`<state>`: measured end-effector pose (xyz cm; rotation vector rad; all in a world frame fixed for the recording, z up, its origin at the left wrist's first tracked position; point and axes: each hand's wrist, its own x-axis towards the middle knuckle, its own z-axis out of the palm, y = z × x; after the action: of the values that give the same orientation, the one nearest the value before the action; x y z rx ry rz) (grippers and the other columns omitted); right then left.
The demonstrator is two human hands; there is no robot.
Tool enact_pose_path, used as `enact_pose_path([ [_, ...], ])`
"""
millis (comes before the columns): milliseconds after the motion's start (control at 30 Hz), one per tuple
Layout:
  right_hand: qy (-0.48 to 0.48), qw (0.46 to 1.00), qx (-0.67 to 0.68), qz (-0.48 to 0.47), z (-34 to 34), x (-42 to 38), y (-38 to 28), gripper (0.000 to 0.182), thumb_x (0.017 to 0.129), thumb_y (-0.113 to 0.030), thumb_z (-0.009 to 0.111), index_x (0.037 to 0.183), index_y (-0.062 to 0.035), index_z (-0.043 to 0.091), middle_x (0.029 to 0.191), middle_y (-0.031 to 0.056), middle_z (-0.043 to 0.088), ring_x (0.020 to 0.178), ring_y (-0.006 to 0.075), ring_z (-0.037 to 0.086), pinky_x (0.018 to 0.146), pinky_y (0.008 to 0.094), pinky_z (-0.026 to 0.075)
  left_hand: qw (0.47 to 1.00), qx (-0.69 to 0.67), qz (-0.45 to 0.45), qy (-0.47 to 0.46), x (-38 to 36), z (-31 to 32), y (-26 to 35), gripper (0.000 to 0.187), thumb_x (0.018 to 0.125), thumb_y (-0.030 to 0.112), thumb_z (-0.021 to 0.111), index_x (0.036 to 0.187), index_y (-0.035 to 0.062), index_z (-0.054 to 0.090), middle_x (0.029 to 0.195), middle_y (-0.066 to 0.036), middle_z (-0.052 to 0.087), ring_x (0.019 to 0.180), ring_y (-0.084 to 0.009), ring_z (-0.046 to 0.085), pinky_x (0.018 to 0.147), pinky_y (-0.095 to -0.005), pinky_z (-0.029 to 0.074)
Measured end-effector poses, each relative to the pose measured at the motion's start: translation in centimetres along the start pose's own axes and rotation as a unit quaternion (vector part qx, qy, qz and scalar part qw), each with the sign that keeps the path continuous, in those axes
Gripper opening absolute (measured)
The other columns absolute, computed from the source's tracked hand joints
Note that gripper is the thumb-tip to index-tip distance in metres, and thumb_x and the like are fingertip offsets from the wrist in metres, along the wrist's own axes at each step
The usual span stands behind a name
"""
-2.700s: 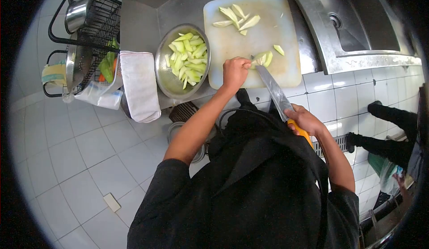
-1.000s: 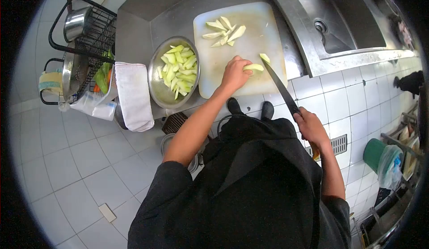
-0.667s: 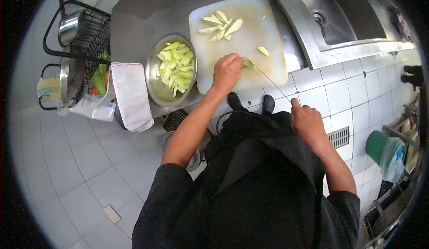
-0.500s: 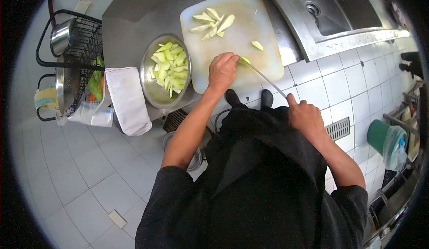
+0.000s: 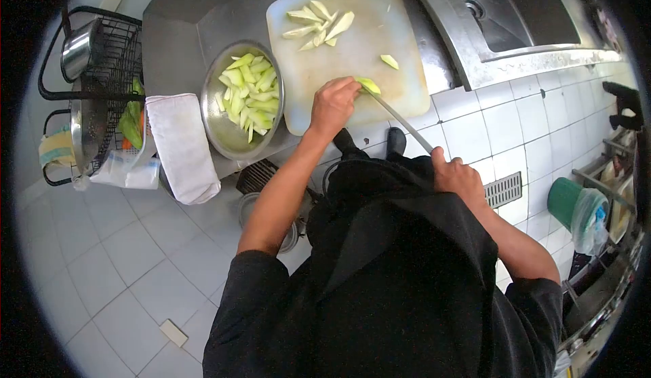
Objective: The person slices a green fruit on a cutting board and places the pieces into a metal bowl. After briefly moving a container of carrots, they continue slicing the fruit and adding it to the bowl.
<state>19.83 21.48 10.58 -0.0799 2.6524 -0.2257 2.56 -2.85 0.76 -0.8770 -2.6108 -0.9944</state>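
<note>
My left hand (image 5: 333, 107) is closed, its fingertips pinching a pale green vegetable piece (image 5: 367, 84) against the near part of the white cutting board (image 5: 319, 66). In my right hand (image 5: 461, 180) is the handle of a knife (image 5: 405, 123); the blade slants up and left, its tip end at the piece by my left fingertips. One loose cut piece (image 5: 389, 61) lies to the right on the board. Farther back is a small pile of pale wedges (image 5: 321, 25). A metal bowl (image 5: 209, 117) of cut green pieces (image 5: 249, 96) stands left of the board.
A folded white cloth (image 5: 182, 144) lies at the counter's left edge, beside a black wire rack (image 5: 122, 52) holding a metal pot (image 5: 81, 49) and vegetables. A steel sink (image 5: 502, 18) is at the upper right. On the right stands a green bin (image 5: 567, 202).
The view has shifted slightly, so the board and bowl sit a little higher and farther left. Both hands keep their holds; more of the green piece shows by the blade tip.
</note>
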Motion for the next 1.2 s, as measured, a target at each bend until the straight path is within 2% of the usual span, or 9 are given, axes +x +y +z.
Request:
enact_pose_path([
  [233, -0.02, 0.999, -0.029, 0.0, 0.4, 0.6, 0.2, 0.028, 0.096, -0.015, 0.049, 0.122, -0.0024, 0.046, 0.073, 0.0199, 0.066, 0.061, 0.0344, 0.071, 0.05, 0.0429, 0.057, 0.998, -0.059, -0.014, 0.004, 0.1, -0.4, -0.4, 0.013, 0.073, -0.003, 0.072, 0.086, 0.0006, 0.07, 0.091, -0.012, 0.071, 0.084, -0.0322, 0.069, 0.076, -0.0407, 0.056],
  [333, -0.014, 0.999, -0.036, -0.009, 1.7, 1.3, 0.7, 0.028, 0.097, -0.015, 0.048, 0.122, -0.0029, 0.046, 0.072, 0.0195, 0.066, 0.06, 0.0344, 0.071, 0.049, 0.0426, 0.057, 0.998, -0.044, -0.032, -0.038, -0.1, -0.4, -0.8, 0.013, 0.075, 0.001, 0.076, 0.088, 0.003, 0.075, 0.097, -0.013, 0.074, 0.09, -0.0284, 0.072, 0.083, -0.0365, 0.058],
  [600, 0.016, 0.997, -0.07, -0.025, 2.6, 1.9, 0.8, 0.027, 0.096, -0.013, 0.049, 0.121, -0.0028, 0.046, 0.07, 0.0178, 0.067, 0.059, 0.0316, 0.071, 0.046, 0.04, 0.057, 0.997, -0.054, -0.034, -0.042, -0.1, -0.7, -0.8, 0.012, 0.077, 0.003, 0.075, 0.089, 0.0028, 0.075, 0.098, -0.013, 0.074, 0.09, -0.0284, 0.072, 0.082, -0.0363, 0.058],
  [700, 0.015, 1.0, -0.015, -0.019, 4.3, 5.0, 0.9, 0.021, 0.094, -0.008, 0.05, 0.114, -0.0032, 0.044, 0.076, 0.0206, 0.067, 0.07, 0.0383, 0.071, 0.06, 0.0486, 0.058, 0.995, -0.063, -0.054, -0.059, -0.2, -0.8, -0.8, 0.012, 0.078, 0.003, 0.075, 0.09, 0.0024, 0.075, 0.099, -0.013, 0.074, 0.09, -0.0293, 0.072, 0.082, -0.0367, 0.058],
  [733, 0.01, 1.0, -0.011, -0.021, 4.7, 5.2, 0.8, 0.021, 0.094, -0.007, 0.05, 0.114, -0.0029, 0.044, 0.075, 0.0204, 0.067, 0.07, 0.0386, 0.071, 0.06, 0.0489, 0.058, 0.994, -0.063, -0.058, -0.061, 0.1, -1.0, -0.9, 0.012, 0.078, 0.003, 0.075, 0.09, 0.0023, 0.075, 0.1, -0.014, 0.074, 0.09, -0.0297, 0.072, 0.082, -0.0368, 0.058],
  [900, -0.002, 0.999, 0.022, -0.047, 2.6, 6.4, 1.4, 0.021, 0.091, -0.007, 0.051, 0.11, -0.0021, 0.047, 0.071, 0.0208, 0.067, 0.069, 0.0417, 0.07, 0.061, 0.0519, 0.056, 0.995, -0.065, -0.048, -0.059, -0.2, -1.0, -1.1, 0.013, 0.081, 0.004, 0.073, 0.094, 0.0023, 0.074, 0.103, -0.014, 0.073, 0.094, -0.0309, 0.071, 0.086, -0.0374, 0.057],
  [1000, -0.006, 0.999, 0.013, -0.047, 1.0, 5.7, 1.3, 0.019, 0.093, -0.005, 0.048, 0.112, -0.002, 0.047, 0.073, 0.0224, 0.067, 0.068, 0.0418, 0.069, 0.059, 0.0503, 0.057, 0.996, -0.059, -0.052, -0.049, -0.6, -0.7, -1.1, 0.014, 0.081, 0.003, 0.072, 0.095, 0.0018, 0.074, 0.104, -0.014, 0.072, 0.096, -0.0308, 0.07, 0.087, -0.0378, 0.056],
  [1200, -0.02, 1.0, -0.005, -0.023, -1.1, 2.2, -0.2, 0.021, 0.092, -0.009, 0.051, 0.112, -0.0029, 0.047, 0.073, 0.0221, 0.067, 0.068, 0.0394, 0.07, 0.059, 0.0487, 0.057, 0.998, -0.038, -0.034, -0.021, -0.6, -0.5, -0.7, 0.015, 0.079, -0.001, 0.071, 0.093, 0.0008, 0.073, 0.101, -0.013, 0.072, 0.093, -0.031, 0.07, 0.085, -0.0388, 0.056],
])
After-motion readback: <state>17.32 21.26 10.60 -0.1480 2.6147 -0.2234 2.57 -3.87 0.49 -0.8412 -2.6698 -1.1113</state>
